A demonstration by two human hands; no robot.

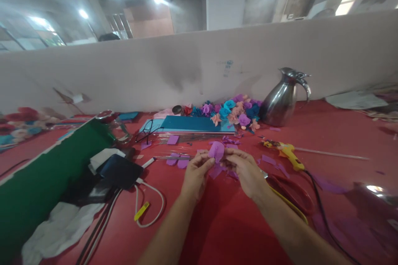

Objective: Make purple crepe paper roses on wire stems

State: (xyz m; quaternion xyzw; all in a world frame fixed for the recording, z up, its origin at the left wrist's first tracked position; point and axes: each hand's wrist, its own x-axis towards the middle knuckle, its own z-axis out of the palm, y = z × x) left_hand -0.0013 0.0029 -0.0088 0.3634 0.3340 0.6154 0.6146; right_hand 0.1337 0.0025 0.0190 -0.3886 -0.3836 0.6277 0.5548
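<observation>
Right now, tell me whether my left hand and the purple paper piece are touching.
Touching. The head view shows the left hand with its thumb laid over the lower left edge of the purple paper piece.

Between your left hand (195, 169) and right hand (250, 172), the purple piece (217, 151) conceals some fingertips. Beneath your right hand, the blades of the scissors (290, 192) are largely obscured. Beyond both hands, the wall writing (228, 67) is too small to read. Far right of your right hand, a glossy object (376, 190) is blurred and cropped by the edge. Far left of your left hand, the flower cluster (23, 124) is likewise blurred and cropped.
</observation>
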